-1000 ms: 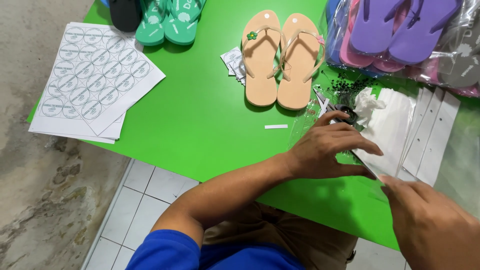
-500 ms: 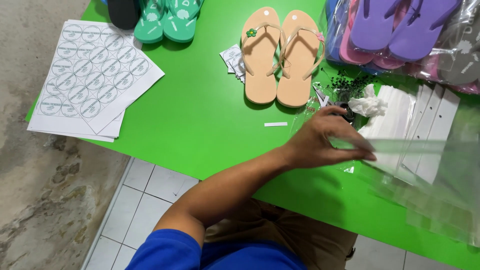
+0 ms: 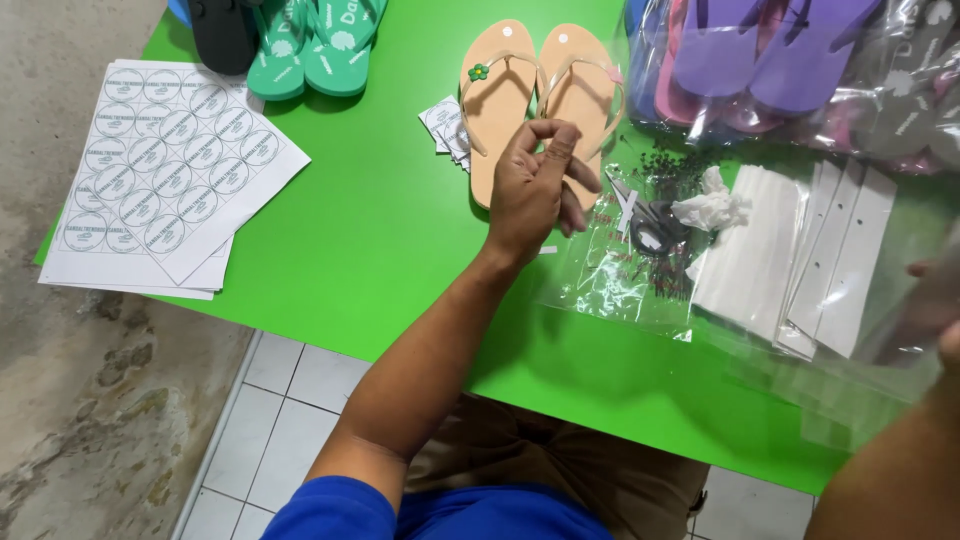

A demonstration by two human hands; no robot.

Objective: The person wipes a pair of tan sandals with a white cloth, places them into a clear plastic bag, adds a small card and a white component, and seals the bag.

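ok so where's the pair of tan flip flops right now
In the head view the tan flip flops lie side by side at the top middle of the green table, under the left hand, left of the bagged purple sandals.

White round-sticker sheets (image 3: 165,175), clear bags (image 3: 640,250)

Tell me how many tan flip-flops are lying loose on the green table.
2: the left tan flip-flop with a small green flower charm, and the right tan flip-flop beside it, under the left hand. Others are green or bagged.

Two tan sandals (image 3: 540,100), perhaps two green sandals (image 3: 310,45).
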